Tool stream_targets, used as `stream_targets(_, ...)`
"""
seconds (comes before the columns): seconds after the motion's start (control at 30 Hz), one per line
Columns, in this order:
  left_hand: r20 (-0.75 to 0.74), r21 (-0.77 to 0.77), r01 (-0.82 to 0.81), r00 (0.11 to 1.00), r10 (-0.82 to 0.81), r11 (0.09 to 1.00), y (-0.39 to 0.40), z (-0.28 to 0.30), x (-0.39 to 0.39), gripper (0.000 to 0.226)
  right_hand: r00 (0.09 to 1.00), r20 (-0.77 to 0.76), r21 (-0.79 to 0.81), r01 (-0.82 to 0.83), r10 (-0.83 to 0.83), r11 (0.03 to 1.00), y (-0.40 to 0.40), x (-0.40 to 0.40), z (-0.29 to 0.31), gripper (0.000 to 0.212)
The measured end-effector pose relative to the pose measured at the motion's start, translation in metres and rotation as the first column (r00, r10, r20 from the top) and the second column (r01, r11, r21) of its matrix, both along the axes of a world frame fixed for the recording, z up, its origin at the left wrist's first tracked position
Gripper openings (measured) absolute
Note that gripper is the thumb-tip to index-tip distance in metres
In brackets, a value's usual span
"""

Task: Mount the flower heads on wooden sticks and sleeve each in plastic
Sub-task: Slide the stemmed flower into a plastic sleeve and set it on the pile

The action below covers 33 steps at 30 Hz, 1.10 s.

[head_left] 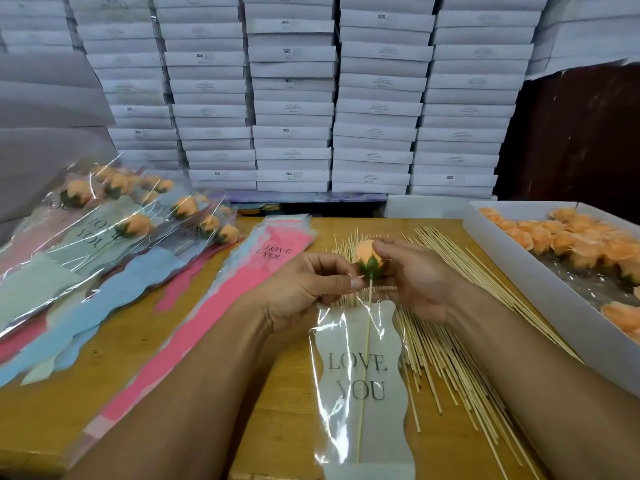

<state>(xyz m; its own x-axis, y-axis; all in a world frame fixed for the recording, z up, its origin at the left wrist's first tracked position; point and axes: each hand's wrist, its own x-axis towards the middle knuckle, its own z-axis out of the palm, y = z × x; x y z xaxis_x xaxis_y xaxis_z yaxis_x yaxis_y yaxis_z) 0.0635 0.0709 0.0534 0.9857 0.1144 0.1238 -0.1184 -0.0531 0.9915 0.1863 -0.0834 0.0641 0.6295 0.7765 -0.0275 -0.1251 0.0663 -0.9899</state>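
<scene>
An orange flower head (370,255) with a green base sits on top of a wooden stick (364,368). The stick runs down inside a clear plastic sleeve (360,386) printed "LOVE YOU". My right hand (412,278) holds the flower head from the right, fingers curled round it. My left hand (308,289) pinches the sleeve's top edge just left of the stick, below the flower head. The flower head is above the sleeve's mouth, outside it.
Loose wooden sticks (446,306) lie spread under and right of my hands. A white box (540,282) of orange flower heads (588,244) stands at the right. Flat sleeves (242,289) lie in a pile at the left; sleeved flowers (135,216) are heaped beyond. Stacked white boxes (294,98) form a wall behind.
</scene>
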Motion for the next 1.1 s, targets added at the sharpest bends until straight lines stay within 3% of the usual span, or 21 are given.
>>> stream_targets(0.17, 0.066, -0.014, -0.068, 0.996, 0.068, 0.998, -0.001, 0.0, 0.002, 0.01, 0.989, 0.143, -0.061, 0.048, -0.039, 0.997, 0.001, -0.002, -0.003, 0.017)
stream_targets(0.27, 0.082, -0.032, -0.095, 0.992, 0.097, 0.995, -0.001, 0.001, 0.002, 0.01, 0.98, 0.199, -0.093, 0.015, 0.004, 0.996, 0.003, -0.006, -0.004, 0.029)
stream_targets(0.43, 0.119, -0.048, -0.138, 0.983, 0.143, 0.989, -0.003, 0.001, 0.003, 0.007, 0.981, 0.188, -0.135, -0.018, 0.044, 0.991, 0.004, -0.005, -0.003, 0.046)
stream_targets(0.5, 0.124, -0.053, -0.16, 0.978, 0.166, 0.986, -0.003, 0.001, 0.002, 0.016, 0.976, 0.206, -0.139, -0.043, 0.072, 0.989, 0.003, -0.005, -0.003, 0.049)
stream_targets(0.73, 0.153, -0.061, -0.194, 0.968, 0.201, 0.979, -0.004, -0.001, 0.005, 0.012, 0.962, 0.147, -0.094, -0.22, 0.232, 0.971, -0.001, -0.008, -0.001, 0.046)
stream_targets(0.87, 0.137, -0.055, -0.219, 0.965, 0.225, 0.974, -0.006, -0.003, 0.006, 0.01, 0.956, 0.102, -0.134, -0.26, 0.275, 0.956, -0.002, -0.006, -0.002, 0.033)
stream_targets(0.93, 0.098, -0.07, -0.24, 0.964, 0.246, 0.968, -0.007, -0.002, 0.008, 0.026, 0.966, 0.085, -0.105, -0.234, 0.244, 0.966, -0.002, -0.004, -0.002, 0.026)
stream_targets(1.03, -0.041, -0.175, -0.257, 0.966, 0.254, 0.95, -0.008, -0.001, 0.007, 0.082, 0.985, 0.061, -0.031, -0.162, 0.164, 0.986, -0.003, -0.001, 0.001, 0.019)
stream_targets(1.1, -0.13, -0.284, -0.211, 0.975, 0.18, 0.935, -0.007, 0.0, 0.004, 0.092, 0.995, 0.036, 0.008, -0.091, 0.091, 0.996, -0.004, 0.003, 0.003, 0.016)
